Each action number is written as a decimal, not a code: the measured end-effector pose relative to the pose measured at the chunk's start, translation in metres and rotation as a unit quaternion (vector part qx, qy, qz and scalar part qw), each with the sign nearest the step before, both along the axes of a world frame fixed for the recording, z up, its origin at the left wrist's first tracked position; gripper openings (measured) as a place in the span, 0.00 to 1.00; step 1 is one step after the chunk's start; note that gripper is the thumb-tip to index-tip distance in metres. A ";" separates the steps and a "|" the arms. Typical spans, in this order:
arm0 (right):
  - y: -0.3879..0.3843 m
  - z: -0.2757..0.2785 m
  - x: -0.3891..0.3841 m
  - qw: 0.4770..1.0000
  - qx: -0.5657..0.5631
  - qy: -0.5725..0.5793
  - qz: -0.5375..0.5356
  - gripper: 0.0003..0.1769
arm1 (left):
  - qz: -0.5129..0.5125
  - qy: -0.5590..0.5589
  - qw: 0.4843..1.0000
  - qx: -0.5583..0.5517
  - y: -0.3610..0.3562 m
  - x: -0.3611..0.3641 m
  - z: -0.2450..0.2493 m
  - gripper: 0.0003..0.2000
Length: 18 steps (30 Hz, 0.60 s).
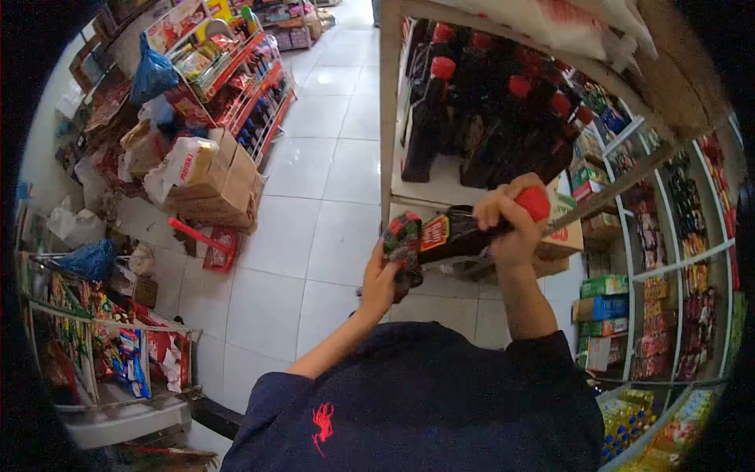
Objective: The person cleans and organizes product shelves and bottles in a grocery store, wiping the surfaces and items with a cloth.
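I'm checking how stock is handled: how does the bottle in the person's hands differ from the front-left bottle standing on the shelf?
The held bottle lies nearly sideways, cap to the right; the shelf bottle stands upright. The held bottle is gripped by the right hand, with the left hand pressing a cloth to its base; the shelf bottle is untouched on the shelf. Both are dark with red caps.

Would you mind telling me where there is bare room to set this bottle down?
Bare shelf board lies before the standing bottles, above the right hand and its bottle. Behind, they are packed. The tiled floor is open beside the cartons.
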State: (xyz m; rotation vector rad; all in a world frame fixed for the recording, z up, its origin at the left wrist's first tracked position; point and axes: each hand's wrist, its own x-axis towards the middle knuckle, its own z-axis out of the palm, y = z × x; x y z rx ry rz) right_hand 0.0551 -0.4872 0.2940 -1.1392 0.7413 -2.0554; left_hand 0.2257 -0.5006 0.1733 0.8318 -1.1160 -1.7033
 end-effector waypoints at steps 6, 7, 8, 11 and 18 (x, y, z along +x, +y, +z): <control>0.004 -0.039 0.025 0.986 0.026 0.124 -0.106 0.08 | 0.052 0.102 0.981 -0.153 0.016 -0.041 0.026 0.19; 0.004 -0.042 0.026 0.983 0.036 0.131 -0.124 0.08 | 0.054 0.105 0.980 -0.159 0.012 -0.042 0.025 0.19; 0.005 -0.044 0.029 0.979 0.046 0.138 -0.141 0.09 | 0.062 0.038 0.981 -0.178 0.008 -0.042 0.025 0.17; 0.015 -0.042 0.037 0.966 0.033 0.204 -0.157 0.09 | 0.082 -0.019 0.988 -0.131 -0.005 -0.041 0.029 0.14; 0.031 -0.012 0.036 0.926 -0.060 0.337 -0.160 0.10 | 0.060 0.070 0.994 -0.057 0.007 -0.036 0.043 0.16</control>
